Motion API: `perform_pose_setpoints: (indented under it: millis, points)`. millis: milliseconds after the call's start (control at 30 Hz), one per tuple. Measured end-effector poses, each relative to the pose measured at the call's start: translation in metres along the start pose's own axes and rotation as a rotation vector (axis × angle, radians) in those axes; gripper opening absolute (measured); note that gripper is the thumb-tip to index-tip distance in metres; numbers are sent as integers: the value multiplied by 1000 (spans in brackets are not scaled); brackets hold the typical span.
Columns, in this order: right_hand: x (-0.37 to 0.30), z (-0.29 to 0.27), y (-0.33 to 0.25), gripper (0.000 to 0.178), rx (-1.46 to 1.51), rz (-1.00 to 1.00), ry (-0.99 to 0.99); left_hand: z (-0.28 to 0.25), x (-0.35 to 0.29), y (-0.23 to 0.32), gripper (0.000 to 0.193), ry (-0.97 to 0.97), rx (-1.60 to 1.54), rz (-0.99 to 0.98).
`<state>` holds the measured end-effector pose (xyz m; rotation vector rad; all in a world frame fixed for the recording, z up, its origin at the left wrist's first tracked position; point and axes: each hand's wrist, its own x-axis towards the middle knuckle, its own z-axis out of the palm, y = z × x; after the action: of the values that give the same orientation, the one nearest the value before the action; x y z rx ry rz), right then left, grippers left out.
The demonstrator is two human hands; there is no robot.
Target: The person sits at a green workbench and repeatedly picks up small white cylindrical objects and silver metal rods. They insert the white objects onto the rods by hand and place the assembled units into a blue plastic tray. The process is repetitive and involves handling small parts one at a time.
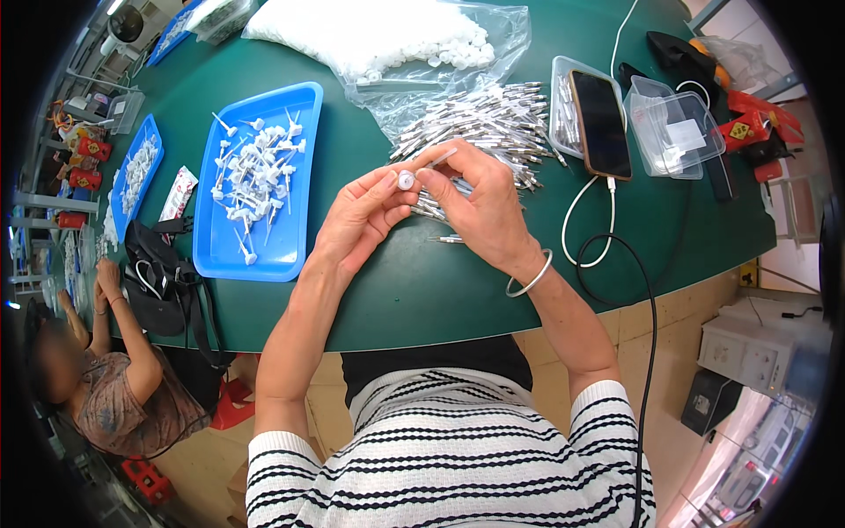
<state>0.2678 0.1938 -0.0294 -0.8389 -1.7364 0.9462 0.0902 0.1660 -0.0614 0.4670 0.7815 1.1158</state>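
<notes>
Both my hands meet above the green table, fingertips closed in a pinch. Between the thumb and fingers of my left hand (365,216) is a small white round cap (406,179). My right hand (480,207) wears a bangle at the wrist and pinches a thin pale rod (443,157), its thumb touching the cap's side. Whether the rod is joined to the cap cannot be made out. Just beyond my hands lies a heap of thin metal-and-white rods (484,119). To the left, a blue tray (317,123) holds several white caps with rods attached.
A clear bag of white caps (378,40) lies at the back. On the right are a phone (601,123) on a clear box, a charging cable (568,216) and clear plastic containers (673,132). A black bag (163,290) and another person (123,387) are at left.
</notes>
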Motion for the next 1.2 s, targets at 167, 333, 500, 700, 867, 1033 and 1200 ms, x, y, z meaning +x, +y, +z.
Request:
perform_pose_setpoints:
  millis: [167,333,500,700,867,1033,1200]
  points:
    - [1,0,0,8,-67,-58,20,2,0,1,29,1,-3,10]
    - [0,2,2,7,-131,-110,31,2,0,0,28,8,-1,13]
    - [-1,3,1,9,100,60,5,2,0,0,28,2,-13,2]
    - [0,4,8,12,308,179,-31,2,-1,0,27,4,-32,-4]
    - [0,3,4,12,247,157,-25,2,0,0,27,-3,-28,-6]
    - [-1,4,5,11,136,64,-3,2,-1,0,27,8,-19,-1]
    - [-2,4,5,11,36,16,-7,-1,-1,-2,27,0,-22,9]
